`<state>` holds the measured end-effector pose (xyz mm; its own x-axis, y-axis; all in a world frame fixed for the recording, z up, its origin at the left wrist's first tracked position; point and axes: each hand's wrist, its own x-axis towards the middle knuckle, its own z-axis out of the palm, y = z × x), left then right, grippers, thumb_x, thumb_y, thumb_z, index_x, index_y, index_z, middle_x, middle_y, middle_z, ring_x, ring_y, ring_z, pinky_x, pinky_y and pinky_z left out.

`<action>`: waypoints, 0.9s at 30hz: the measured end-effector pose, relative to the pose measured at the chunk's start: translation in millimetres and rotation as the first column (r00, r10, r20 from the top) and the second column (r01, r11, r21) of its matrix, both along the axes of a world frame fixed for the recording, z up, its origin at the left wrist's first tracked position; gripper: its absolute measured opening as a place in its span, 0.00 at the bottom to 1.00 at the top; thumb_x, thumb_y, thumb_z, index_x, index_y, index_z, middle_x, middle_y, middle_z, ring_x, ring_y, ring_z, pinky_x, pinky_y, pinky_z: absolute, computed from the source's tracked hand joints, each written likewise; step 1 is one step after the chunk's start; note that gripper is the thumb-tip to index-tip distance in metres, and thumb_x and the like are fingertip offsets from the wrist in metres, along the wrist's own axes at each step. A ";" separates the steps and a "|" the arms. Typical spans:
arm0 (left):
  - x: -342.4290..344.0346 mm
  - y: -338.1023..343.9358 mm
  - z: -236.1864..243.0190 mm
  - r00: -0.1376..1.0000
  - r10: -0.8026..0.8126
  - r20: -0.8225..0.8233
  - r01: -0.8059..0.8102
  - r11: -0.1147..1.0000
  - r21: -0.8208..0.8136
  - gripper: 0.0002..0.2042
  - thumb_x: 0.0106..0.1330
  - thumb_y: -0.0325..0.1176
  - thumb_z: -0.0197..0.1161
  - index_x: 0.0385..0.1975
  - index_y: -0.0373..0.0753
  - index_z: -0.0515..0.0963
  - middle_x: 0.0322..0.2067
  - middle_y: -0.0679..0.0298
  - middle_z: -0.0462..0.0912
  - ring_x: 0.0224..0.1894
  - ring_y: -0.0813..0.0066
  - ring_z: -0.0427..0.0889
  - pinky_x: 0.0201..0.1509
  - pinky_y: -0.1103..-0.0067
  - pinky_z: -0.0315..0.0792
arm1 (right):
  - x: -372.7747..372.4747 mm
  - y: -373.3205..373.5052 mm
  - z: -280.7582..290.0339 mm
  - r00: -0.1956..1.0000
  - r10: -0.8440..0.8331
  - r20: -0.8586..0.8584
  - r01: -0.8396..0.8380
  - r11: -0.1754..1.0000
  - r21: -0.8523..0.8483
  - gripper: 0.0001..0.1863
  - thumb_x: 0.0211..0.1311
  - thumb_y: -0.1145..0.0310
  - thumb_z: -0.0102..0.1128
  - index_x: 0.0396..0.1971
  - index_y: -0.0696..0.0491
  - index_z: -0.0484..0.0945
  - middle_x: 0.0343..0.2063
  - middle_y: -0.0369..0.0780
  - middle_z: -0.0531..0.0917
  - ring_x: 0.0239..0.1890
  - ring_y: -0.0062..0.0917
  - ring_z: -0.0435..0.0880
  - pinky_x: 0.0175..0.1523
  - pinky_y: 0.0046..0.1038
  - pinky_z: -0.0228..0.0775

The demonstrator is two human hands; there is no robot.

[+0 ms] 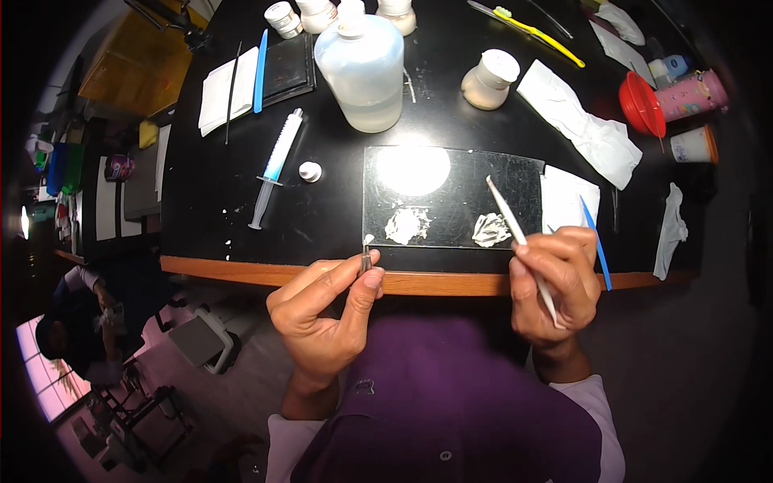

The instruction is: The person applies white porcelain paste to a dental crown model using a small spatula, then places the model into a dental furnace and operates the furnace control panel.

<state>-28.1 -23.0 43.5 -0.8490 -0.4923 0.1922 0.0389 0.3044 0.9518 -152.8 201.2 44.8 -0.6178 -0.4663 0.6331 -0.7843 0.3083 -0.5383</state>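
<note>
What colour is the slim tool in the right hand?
The slim tool in the right hand is white; best seen in the head view.

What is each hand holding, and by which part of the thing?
The left hand pinches a small white-tipped metallic piece by its lower part; the right hand holds a slim white tool near its middle.

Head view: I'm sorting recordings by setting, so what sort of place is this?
Probably a laboratory, perhaps a dental one: a glass plate bears two white smears, a plastic syringe lies to its left, and the right hand holds a slim white tool.
</note>
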 end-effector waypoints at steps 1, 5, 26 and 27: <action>-1.0 0.2 0.0 1.000 -0.001 -0.002 0.001 1.000 -0.017 0.09 0.64 0.18 0.73 0.44 0.29 0.89 0.30 0.56 0.89 0.31 0.76 0.87 0.36 0.83 0.79 | -4.7 4.0 1.8 0.999 -0.035 -0.039 0.037 0.998 0.048 0.14 0.52 0.80 0.73 0.41 0.56 0.85 0.34 0.39 0.87 0.36 0.30 0.76 0.44 0.31 0.68; 0.3 -0.4 2.4 1.000 0.022 0.000 -0.022 0.997 -0.067 0.10 0.65 0.20 0.74 0.46 0.29 0.89 0.31 0.57 0.88 0.32 0.77 0.86 0.37 0.83 0.76 | -18.3 14.9 0.3 0.995 -0.046 -0.087 0.061 0.984 0.170 0.20 0.50 0.73 0.77 0.46 0.60 0.88 0.39 0.43 0.86 0.41 0.34 0.77 0.45 0.33 0.69; -7.2 5.0 19.3 0.994 -0.085 0.064 0.095 0.979 -0.181 0.11 0.65 0.17 0.69 0.46 0.28 0.88 0.33 0.63 0.77 0.26 0.84 0.74 0.30 0.85 0.68 | -18.2 14.4 -0.9 0.992 -0.064 -0.113 0.110 0.876 0.469 0.31 0.58 0.49 0.76 0.48 0.63 0.87 0.42 0.45 0.81 0.40 0.33 0.75 0.45 0.37 0.60; -8.9 6.5 17.5 0.997 -0.074 0.032 0.078 0.983 -0.167 0.11 0.64 0.18 0.71 0.46 0.29 0.88 0.31 0.63 0.77 0.23 0.86 0.72 0.28 0.85 0.64 | -17.3 14.5 -0.5 0.992 -0.066 -0.108 0.109 0.875 0.472 0.31 0.58 0.49 0.75 0.48 0.63 0.87 0.42 0.45 0.81 0.40 0.33 0.75 0.46 0.37 0.60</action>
<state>-37.0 -16.5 61.0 -0.8884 -0.3887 0.2441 0.0444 0.4566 0.8885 -170.1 215.7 44.3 -0.6238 -0.6712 0.4006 -0.7785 0.5794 -0.2414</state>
